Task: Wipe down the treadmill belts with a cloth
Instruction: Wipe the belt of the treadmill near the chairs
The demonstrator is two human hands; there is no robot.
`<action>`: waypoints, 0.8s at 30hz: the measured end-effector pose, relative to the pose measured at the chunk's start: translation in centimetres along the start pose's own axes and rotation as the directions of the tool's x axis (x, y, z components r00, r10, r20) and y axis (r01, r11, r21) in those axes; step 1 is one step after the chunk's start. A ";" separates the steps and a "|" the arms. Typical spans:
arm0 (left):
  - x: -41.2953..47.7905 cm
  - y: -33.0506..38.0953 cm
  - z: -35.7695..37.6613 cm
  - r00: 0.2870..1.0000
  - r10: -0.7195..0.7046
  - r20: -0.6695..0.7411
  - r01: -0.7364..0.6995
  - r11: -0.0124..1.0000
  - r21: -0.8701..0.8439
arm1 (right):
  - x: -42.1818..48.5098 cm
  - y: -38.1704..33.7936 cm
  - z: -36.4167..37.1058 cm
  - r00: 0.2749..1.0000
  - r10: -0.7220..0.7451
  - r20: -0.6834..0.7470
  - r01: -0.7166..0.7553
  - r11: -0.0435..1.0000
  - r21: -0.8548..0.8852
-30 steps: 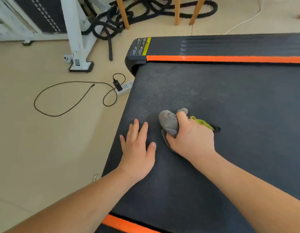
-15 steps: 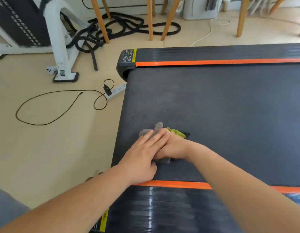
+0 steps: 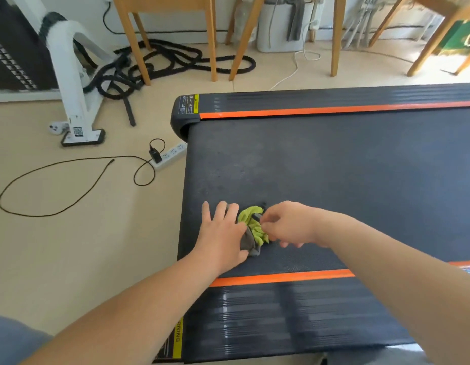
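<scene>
Well off to the left of your left grip (image 3: pixel 223 233), the power strip (image 3: pixel 170 154) and its looped black cable (image 3: pixel 70 185) are lying on the floor, clear of the work.

Your left grip is lying released and flat, fingers straight and slightly spread, with the palm pressing down on the grey side of the cloth (image 3: pixel 252 219). My reading is that you are pinning the cloth against the treadmill belt (image 3: pixel 334 180) so it is not sliding while the other hand rearranges it. The left forearm is reaching in low from the near left, wrist almost straight, crossing the orange stripe (image 3: pixel 281 277) at the belt's near edge.

The cloth is sitting bunched between the two grips, near the belt's left end and its near edge. Its grey part is tucked under the left palm and its green folds are fanning out toward the right grip (image 3: pixel 289 225).

Your right grip is curling its fingers, with thumb and forefinger pinching a green fold just beside the left fingertips. It looks as though you are gathering or refolding the cloth for a fresh face, rather than wiping at this instant. The right wrist is bending slightly inward and the forearm is coming in from the near right, raised a little above the belt.

Beyond the right grip, the belt is stretching away, most of it waiting for the cloth.
</scene>
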State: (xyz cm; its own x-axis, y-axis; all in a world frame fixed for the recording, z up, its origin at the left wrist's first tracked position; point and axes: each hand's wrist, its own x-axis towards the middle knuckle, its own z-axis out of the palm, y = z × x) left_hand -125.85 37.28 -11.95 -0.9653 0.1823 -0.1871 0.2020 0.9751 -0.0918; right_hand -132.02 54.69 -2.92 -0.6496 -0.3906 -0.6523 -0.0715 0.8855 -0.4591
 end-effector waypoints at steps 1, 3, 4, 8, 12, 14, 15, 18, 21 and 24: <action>0.2 -0.4 0.1 0.995 0.099 -0.018 -0.099 0.995 -0.002 | 0.2 0.0 0.5 0.999 -0.027 -0.035 0.025 0.998 -0.055; 0.5 -1.2 0.6 0.964 0.266 -0.005 -0.266 0.962 -0.061 | 1.0 0.5 1.3 0.999 -0.043 -0.027 0.038 0.987 -0.155; 0.5 -1.6 0.8 0.948 0.317 0.009 -0.315 0.946 -0.072 | 1.5 0.7 1.4 0.999 -0.027 0.018 0.030 0.977 -0.209; 1.1 -3.2 1.3 0.907 0.409 0.100 -0.412 0.911 0.009 | 2.9 1.7 0.3 1.000 0.003 -0.009 -0.005 0.980 -0.200; 2.7 -7.6 1.9 0.989 -0.109 0.102 0.125 0.977 -0.173 | 3.4 3.0 0.4 0.998 0.005 -0.070 -0.012 0.994 -0.107; 2.3 -8.3 2.7 0.911 -0.387 0.145 0.413 0.847 -0.336 | 3.6 3.3 0.6 0.996 0.023 -0.082 -0.026 0.999 -0.027; 1.6 -7.3 3.1 0.893 -0.419 0.165 0.450 0.809 -0.379 | 3.8 3.2 0.7 0.994 0.033 -0.101 -0.031 0.999 0.019; -2.1 -1.5 3.4 0.965 -0.214 0.151 0.259 0.856 -0.447 | 5.1 2.3 1.4 0.981 0.051 -0.185 -0.025 0.990 0.138; -2.2 -1.3 2.5 0.982 0.026 0.185 0.062 0.890 -0.451 | 6.1 1.1 2.9 0.976 0.041 -0.213 -0.001 0.983 0.183; 1.1 -5.5 1.6 0.985 -0.052 0.163 0.107 0.931 -0.349 | 6.6 0.7 4.2 0.972 0.047 -0.229 -0.005 0.984 0.180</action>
State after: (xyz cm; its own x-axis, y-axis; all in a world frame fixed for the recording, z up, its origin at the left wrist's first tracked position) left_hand -127.73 31.90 -13.23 -0.9344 0.1082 -0.3393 0.0270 0.9715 0.2355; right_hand -133.19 51.69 -10.14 -0.8083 -0.2805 -0.5177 0.0692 0.8279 -0.5566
